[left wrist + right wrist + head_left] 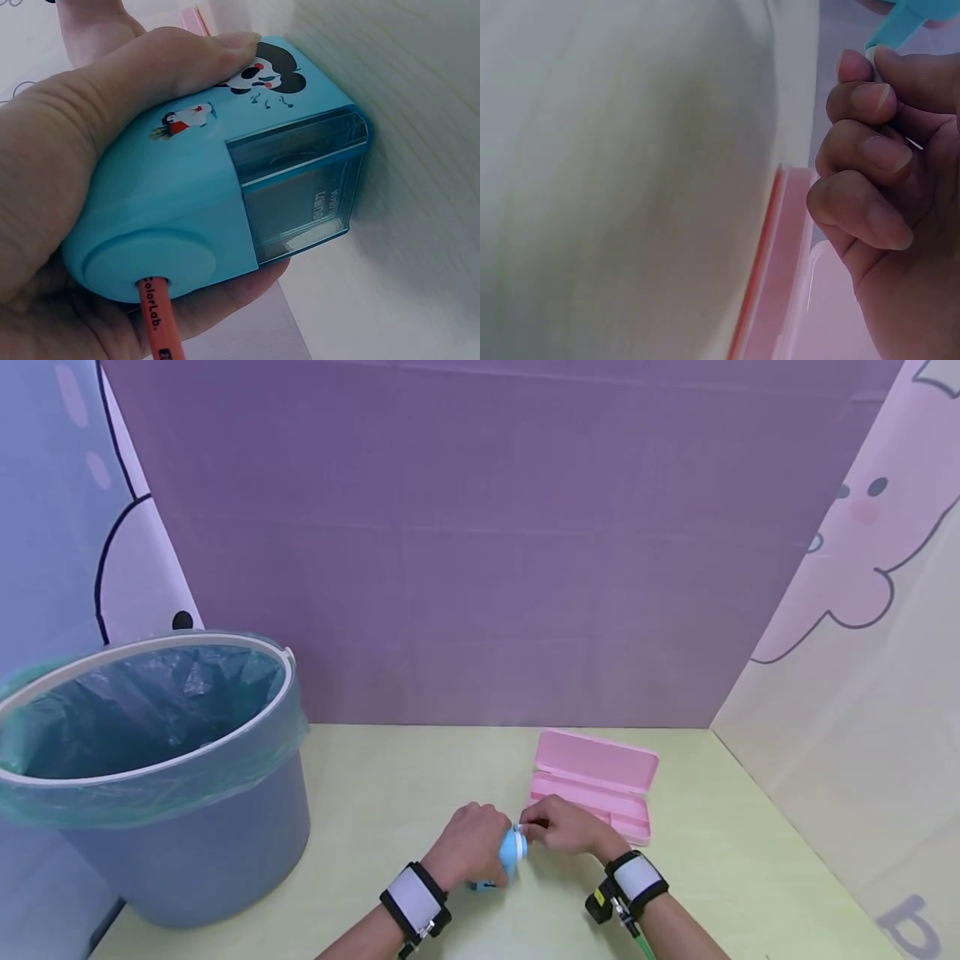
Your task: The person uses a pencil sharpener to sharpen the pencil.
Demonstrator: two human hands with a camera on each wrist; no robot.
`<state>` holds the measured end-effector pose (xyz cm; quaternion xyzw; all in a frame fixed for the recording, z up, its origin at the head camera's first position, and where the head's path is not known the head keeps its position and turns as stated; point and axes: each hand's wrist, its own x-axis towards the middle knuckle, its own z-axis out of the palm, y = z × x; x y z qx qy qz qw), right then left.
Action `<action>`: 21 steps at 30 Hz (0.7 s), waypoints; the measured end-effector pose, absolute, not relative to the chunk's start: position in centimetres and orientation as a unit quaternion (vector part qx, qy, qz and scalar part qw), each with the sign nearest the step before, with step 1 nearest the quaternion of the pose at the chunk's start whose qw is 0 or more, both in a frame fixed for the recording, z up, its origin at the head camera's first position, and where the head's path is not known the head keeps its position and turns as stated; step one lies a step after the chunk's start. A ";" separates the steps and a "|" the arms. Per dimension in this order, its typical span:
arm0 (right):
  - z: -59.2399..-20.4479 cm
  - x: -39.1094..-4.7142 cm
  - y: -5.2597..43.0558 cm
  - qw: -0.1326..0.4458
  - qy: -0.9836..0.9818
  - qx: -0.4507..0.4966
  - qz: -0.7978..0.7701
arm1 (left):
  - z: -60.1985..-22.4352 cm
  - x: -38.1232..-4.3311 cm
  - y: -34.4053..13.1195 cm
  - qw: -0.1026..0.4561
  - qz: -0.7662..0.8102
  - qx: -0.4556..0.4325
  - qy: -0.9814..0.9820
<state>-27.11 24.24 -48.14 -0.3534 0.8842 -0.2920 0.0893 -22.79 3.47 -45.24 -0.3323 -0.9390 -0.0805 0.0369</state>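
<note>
My left hand [471,843] grips a light blue pencil sharpener [187,169], its thumb lying across the printed top. A clear shavings drawer [304,187] faces the left wrist camera. An orange-red pencil [160,322] marked ColorLab sticks out of the round hole in the sharpener's end. My right hand [567,827] pinches the small knob of the sharpener's crank [901,27] between thumb and index finger; the other fingers curl toward the palm. In the head view the sharpener sits low over the table, partly hidden by the left hand.
An open pink pencil case [596,762] lies just behind the right hand, lid tipped back. At the left stands a large grey-blue bin [202,852] lined with a green bag. A purple wall [510,543] bounds the pale table [375,777] at the back.
</note>
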 end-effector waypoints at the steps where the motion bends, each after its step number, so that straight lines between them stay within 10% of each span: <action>1: -48.3 -27.1 24.2 0.090 0.884 -0.355 -0.290 | -45.2 -22.8 3.5 0.036 -0.081 -0.332 -0.939; 21: -49.0 -24.8 24.1 0.095 0.888 -0.368 -0.260 | -45.3 -22.9 3.6 0.043 -0.068 -0.339 -0.937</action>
